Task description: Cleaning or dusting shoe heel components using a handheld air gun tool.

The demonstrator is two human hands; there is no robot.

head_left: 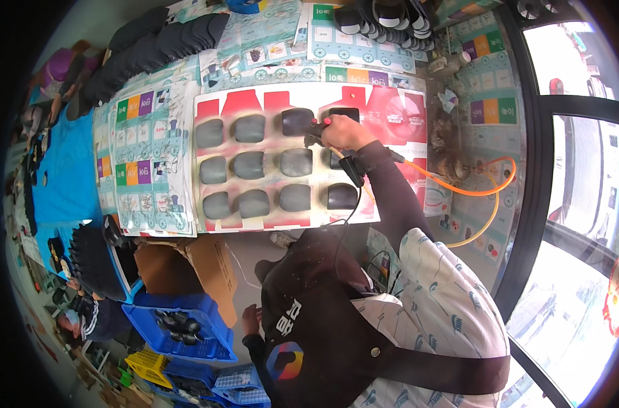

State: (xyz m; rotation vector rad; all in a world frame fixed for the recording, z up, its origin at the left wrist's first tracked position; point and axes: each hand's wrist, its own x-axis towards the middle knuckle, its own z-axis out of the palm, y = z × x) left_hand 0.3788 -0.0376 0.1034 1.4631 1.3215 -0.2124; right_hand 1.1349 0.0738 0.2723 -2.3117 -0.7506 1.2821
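Printed paper sheets cover the tabletop (153,156) beside a dark-framed window, and a red-and-white cardboard sheet (391,112) lies in the middle of it with three rows of dark, rounded moulded pieces (296,163) set out on it, apart from one another. The right hand (342,131) reaches out over the upper row, its grip closed around a spray gun (318,129) with a red knob, held just above the top-right pieces; an orange hose (459,190) trails from it across the tabletop to the right. The gun looks stiff and fairly light, best held by its handle, though the springy hose would likely drag on it. The moulded pieces look light and possibly wet-coated, so probably better taken by their edges. The left hand (250,319) hangs low by the dark apron, fingers loosely spread, holding nothing, near a brown cardboard box (187,268) and a blue crate (177,326) holding more dark pieces. Stacks of similar dark pieces (384,17) lie along the far edge.
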